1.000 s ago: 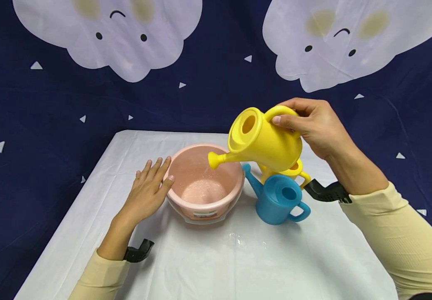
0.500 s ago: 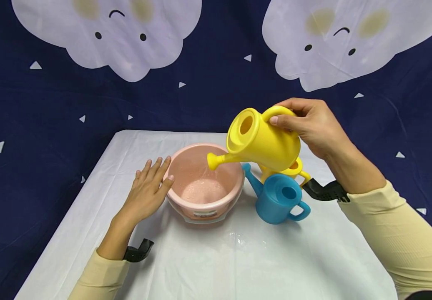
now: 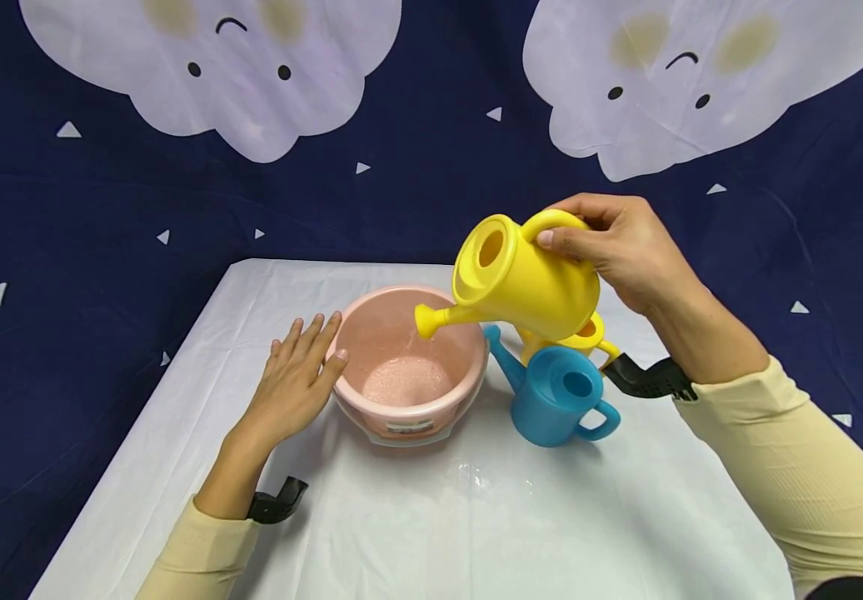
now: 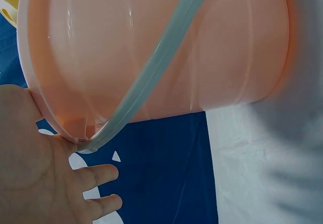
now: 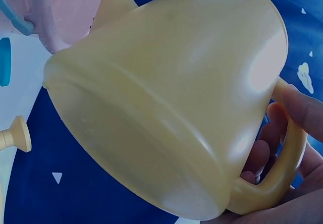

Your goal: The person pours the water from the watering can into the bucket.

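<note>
My right hand [image 3: 619, 246] grips the handle of a yellow watering can [image 3: 532, 279], its fingers curled through the loop in the right wrist view. The can hangs tilted, spout down to the left, and thin streams of water fall from its rose into a pink bucket [image 3: 409, 410]. On the bucket's left side my left hand [image 3: 292, 387] rests with straight, spread fingers at the rim. In the left wrist view, the bucket's grey handle [image 4: 146, 80] hangs down across its outer wall, close by that hand's fingers.
Right of the bucket stands a blue watering can [image 3: 555, 400], its spout pointing at the bucket's rim. Behind it is a second yellow watering can [image 3: 589, 337], partly hidden. Water drops wet the white tablecloth [image 3: 476, 517] in front. A dark blue cloud-patterned backdrop [image 3: 446, 200] hangs behind.
The yellow watering can in my right hand has shifted very slightly left, and water keeps falling from it. My left hand stays at the bucket's rim.
</note>
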Motion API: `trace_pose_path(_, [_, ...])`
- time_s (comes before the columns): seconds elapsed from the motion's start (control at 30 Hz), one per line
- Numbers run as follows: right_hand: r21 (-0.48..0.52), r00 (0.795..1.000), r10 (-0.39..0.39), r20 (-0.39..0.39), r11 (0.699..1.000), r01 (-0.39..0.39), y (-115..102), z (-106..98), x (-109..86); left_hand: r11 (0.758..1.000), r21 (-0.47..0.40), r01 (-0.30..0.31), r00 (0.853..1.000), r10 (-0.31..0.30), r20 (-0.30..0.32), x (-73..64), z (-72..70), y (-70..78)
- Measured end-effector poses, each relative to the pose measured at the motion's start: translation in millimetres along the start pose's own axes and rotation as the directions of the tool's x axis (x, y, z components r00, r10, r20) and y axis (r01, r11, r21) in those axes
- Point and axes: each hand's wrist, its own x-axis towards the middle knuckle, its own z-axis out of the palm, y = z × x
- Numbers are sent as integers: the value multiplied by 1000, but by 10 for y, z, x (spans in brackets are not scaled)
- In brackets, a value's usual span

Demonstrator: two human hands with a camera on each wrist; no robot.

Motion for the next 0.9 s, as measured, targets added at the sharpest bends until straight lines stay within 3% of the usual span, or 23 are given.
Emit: trace_pose_path(0.9, [-5,1000,1,17,1000,-1,-50,15,10,1000,-2,3,1000,-3,5,-9,12,1])
